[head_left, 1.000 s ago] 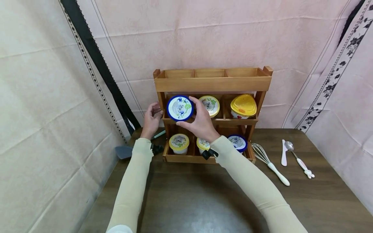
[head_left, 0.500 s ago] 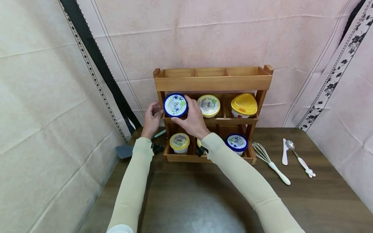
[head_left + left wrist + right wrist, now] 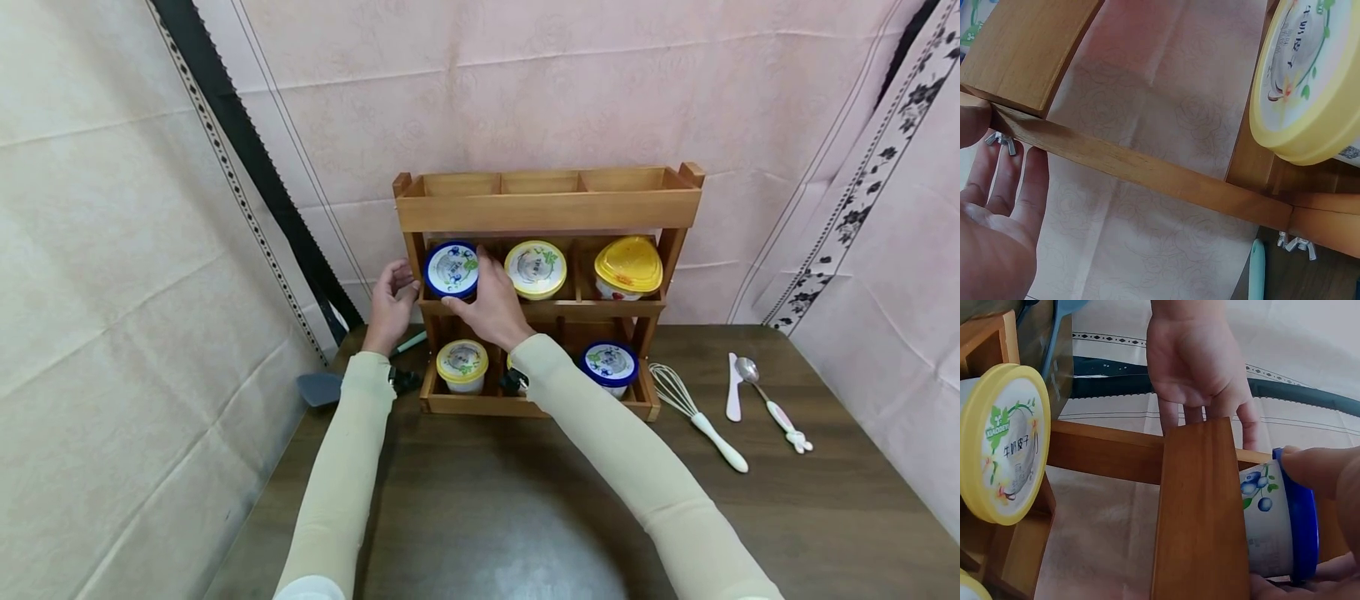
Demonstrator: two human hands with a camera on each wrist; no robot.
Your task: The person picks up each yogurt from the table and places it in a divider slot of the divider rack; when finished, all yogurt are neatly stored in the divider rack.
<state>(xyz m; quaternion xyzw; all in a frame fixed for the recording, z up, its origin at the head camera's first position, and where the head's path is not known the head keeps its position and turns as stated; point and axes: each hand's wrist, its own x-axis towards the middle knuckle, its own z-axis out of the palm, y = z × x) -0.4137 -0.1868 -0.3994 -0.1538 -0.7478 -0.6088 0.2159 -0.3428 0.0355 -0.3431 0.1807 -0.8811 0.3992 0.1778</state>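
Note:
My right hand (image 3: 495, 302) holds a blue-lidded tub (image 3: 452, 270) by its rim, in the left compartment of the wooden rack's (image 3: 547, 210) middle tier. The right wrist view shows blueberries on the tub's white side (image 3: 1267, 519), with the thumb on the lid's edge and fingers below. My left hand (image 3: 390, 308) is at the rack's left side. In the left wrist view, its fairly straight fingers (image 3: 1032, 187) touch the side bar (image 3: 1141, 165) beside a wing nut. A yellow-lidded tub (image 3: 536, 270) and a tub with a domed yellow lid (image 3: 628, 267) share that tier.
On the bottom tier stand a yellow-lidded tub (image 3: 462, 365), another mostly behind the right wrist, and a blue-lidded tub (image 3: 610, 367). A whisk (image 3: 697, 417), a white knife (image 3: 732, 387) and a spoon (image 3: 776, 408) lie right of the rack. A blue-grey spatula (image 3: 321, 388) lies left.
My right hand has moved the blue-lidded tub left, then down and back into the left compartment of the middle tier. The left hand stays at the rack's side.

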